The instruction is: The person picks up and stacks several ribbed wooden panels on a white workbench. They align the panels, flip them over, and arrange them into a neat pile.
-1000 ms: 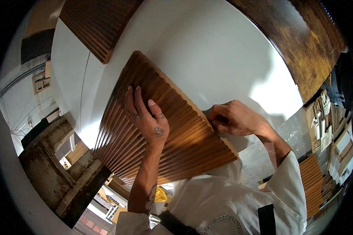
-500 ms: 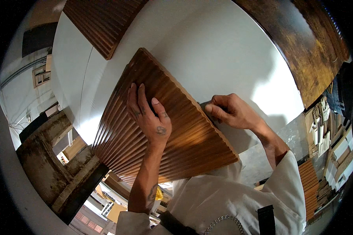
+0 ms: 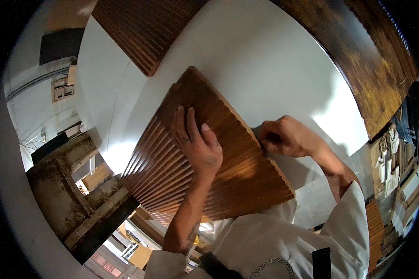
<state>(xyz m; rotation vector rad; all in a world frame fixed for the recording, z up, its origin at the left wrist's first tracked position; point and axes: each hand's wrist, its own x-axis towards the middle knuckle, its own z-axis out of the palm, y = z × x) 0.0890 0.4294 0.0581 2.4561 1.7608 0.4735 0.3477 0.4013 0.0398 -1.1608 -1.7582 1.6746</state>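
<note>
Ribbed wood panel (image 3: 172, 172) on white wall (image 3: 265, 60), left hand (image 3: 198, 142) fingers flat, right hand (image 3: 284, 137) fingers curled at edge, grip unclear.

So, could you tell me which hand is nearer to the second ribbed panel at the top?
Left. The left hand lies flat on the near ribbed panel, below the second ribbed panel; the right hand grips the near panel's right edge.

Left hand (image 3: 198, 144) flat, palm down, fingers spread on the ribbed panel (image 3: 172, 176), forearm reaching up from below. Right hand (image 3: 284, 137) curled into a loose fist at the panel's right edge, wrist bent, white sleeve at the elbow.
</note>
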